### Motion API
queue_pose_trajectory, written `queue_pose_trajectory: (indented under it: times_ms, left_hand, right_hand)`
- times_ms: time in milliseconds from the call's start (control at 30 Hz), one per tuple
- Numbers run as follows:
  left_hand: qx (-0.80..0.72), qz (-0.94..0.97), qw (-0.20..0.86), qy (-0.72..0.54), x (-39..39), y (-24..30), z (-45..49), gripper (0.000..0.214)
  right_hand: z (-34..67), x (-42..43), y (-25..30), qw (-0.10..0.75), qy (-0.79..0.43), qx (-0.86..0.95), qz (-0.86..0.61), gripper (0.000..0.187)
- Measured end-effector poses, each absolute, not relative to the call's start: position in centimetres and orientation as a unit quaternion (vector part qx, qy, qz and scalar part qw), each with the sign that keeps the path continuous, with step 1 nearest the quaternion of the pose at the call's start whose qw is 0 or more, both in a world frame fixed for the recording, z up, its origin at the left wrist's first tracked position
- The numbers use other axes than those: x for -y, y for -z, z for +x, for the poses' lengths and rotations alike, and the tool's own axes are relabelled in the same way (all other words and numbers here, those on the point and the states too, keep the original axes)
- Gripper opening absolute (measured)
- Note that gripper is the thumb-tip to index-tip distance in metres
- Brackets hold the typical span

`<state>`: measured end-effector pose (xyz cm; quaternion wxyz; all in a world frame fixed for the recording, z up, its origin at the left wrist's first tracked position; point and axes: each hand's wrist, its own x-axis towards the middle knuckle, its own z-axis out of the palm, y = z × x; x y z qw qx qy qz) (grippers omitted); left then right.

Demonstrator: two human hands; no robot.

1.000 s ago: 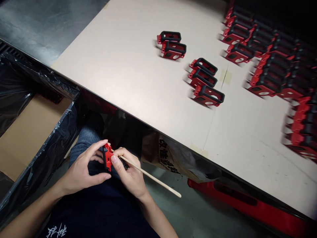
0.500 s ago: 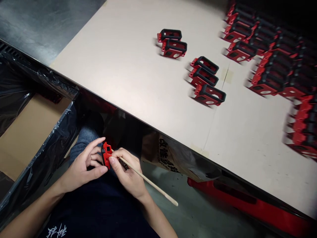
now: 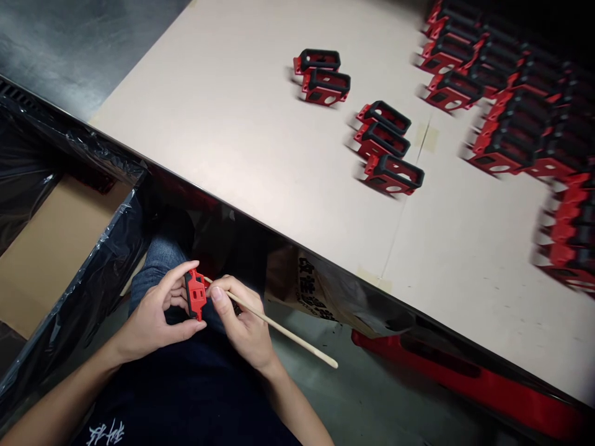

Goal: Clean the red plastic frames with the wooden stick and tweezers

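Observation:
My left hand [image 3: 155, 313] grips a small red plastic part with a black rim [image 3: 196, 294] between thumb and fingers, above my lap. My right hand [image 3: 239, 322] holds a thin wooden stick [image 3: 283, 331] whose near tip reaches the red part's edge and whose far end points down to the right. The right thumb sits beside the part. Part of the stick is hidden by my right fingers.
A beige table [image 3: 232, 155] carries small groups of red-and-black frames [image 3: 385, 148] and dense rows of them [image 3: 506, 136] at right. A plastic-lined cardboard box [image 3: 56, 260] stands at left. A printed paper bag [image 3: 316, 291] and a long red object [image 3: 441, 378] lie below the table edge.
The red part has turned in my left hand, showing more of its broad face with its openings. The stick has shifted slightly, and the view has tilted a little.

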<state>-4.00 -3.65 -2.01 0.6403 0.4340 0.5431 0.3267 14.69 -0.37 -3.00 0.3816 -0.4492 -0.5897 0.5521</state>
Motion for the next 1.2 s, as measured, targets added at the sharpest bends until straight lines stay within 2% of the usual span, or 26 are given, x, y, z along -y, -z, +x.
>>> queue_pose_trajectory:
  times_ms: [233,500,767,1200]
  left_hand:
    - [-0.516,0.362,0.67,-0.393,4.5,2.7,-4.6,0.083]
    - [-0.493,0.349,0.684,-0.408,4.3,2.8,-4.7,0.087]
    - [-0.453,0.36,0.686,-0.441,4.5,3.3,-4.7,0.083]
    - [-0.513,0.474,0.598,-0.394,4.1,2.9,-5.0,0.077]
  right_hand:
    - [15.5,0.4,3.2,0.404,-0.552,0.554,-0.474,0.019]
    - [15.3,0.5,3.4,0.389,-0.58,0.55,-0.458,0.025]
    - [15.3,0.5,3.4,0.376,-0.578,0.56,-0.458,0.027]
    - [15.3,0.2,3.5,0.376,-0.576,0.566,-0.454,0.025]
